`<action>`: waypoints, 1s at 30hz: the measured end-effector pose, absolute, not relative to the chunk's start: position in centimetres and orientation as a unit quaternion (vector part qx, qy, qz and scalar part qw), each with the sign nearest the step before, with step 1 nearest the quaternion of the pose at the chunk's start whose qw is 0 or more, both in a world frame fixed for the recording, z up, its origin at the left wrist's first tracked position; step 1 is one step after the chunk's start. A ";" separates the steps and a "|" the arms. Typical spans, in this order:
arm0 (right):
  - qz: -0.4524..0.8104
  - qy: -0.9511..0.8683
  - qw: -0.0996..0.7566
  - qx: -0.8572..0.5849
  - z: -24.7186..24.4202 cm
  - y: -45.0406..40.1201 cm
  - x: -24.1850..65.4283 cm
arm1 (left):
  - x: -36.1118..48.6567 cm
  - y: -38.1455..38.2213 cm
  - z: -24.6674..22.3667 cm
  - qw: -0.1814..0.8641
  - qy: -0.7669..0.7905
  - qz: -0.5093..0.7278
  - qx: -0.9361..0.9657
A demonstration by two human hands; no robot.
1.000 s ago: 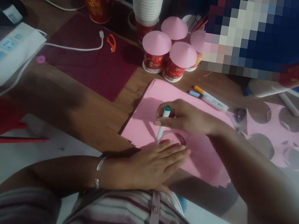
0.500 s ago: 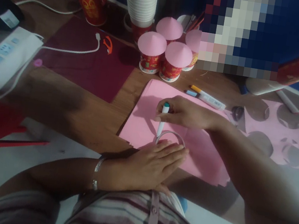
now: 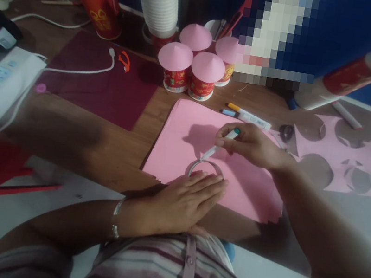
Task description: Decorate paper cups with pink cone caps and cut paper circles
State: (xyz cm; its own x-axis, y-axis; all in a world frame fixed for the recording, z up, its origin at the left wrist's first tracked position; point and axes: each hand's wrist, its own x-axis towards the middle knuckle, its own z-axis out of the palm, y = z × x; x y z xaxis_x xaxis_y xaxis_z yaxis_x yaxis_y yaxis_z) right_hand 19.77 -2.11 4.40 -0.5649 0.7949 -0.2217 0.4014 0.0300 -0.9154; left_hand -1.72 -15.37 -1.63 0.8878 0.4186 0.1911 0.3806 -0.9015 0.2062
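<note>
A stack of pink paper (image 3: 186, 132) lies on the table in front of me. A grey ring (image 3: 196, 164) rests on it near the front edge, its lower part covered by my left hand (image 3: 188, 200). That hand is flat, fingers stretched out over the ring. My right hand (image 3: 246, 141) pinches a white marker (image 3: 214, 150) with a green end, tilted so its tip meets the ring's upper left rim. Just behind the right hand, an orange-ended marker (image 3: 248, 116) and a blue-ended marker (image 3: 229, 113) lie along the paper's back edge.
Several red paper cups (image 3: 175, 79) with pink cone tops (image 3: 208, 66) stand behind the paper. A tall stack of white cups (image 3: 156, 0) rises beyond them. At right lies a pink sheet with round cutouts (image 3: 340, 152). A maroon sheet (image 3: 108, 94), white cable (image 3: 76, 72) and power strip (image 3: 12, 78) are leftward.
My right hand has moved right, and its marker, nearly upright before, now leans right. The marker tip has travelled from the ring's left side to its upper left. My left hand stays on the ring.
</note>
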 end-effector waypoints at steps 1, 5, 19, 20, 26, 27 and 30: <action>0.549 -0.684 0.189 -0.440 4.3 -2.5 20.2 | -1.7 -15.3 -1.6 0.084 0.207 0.116 0.968; 0.550 -0.648 0.225 -0.476 4.0 -4.0 21.6 | -1.7 -15.0 -1.2 0.094 0.208 0.115 0.967; 0.480 -0.577 0.340 -0.566 3.4 -10.8 23.8 | -1.9 -14.2 -0.5 0.169 0.208 0.098 0.958; 0.467 -0.577 0.343 -0.576 3.5 -11.3 23.9 | -1.9 -14.1 -0.4 0.163 0.206 0.096 0.960; 0.392 -0.604 0.355 -0.597 3.0 -14.8 23.9 | -2.0 -14.0 -0.4 0.141 0.185 0.089 0.968; 0.376 -0.616 0.360 -0.591 2.8 -15.3 23.8 | -2.0 -14.0 -0.5 0.142 0.184 0.090 0.968; 0.325 -0.662 0.380 -0.558 2.0 -16.8 23.5 | -2.1 -14.0 -0.6 0.151 0.182 0.093 0.967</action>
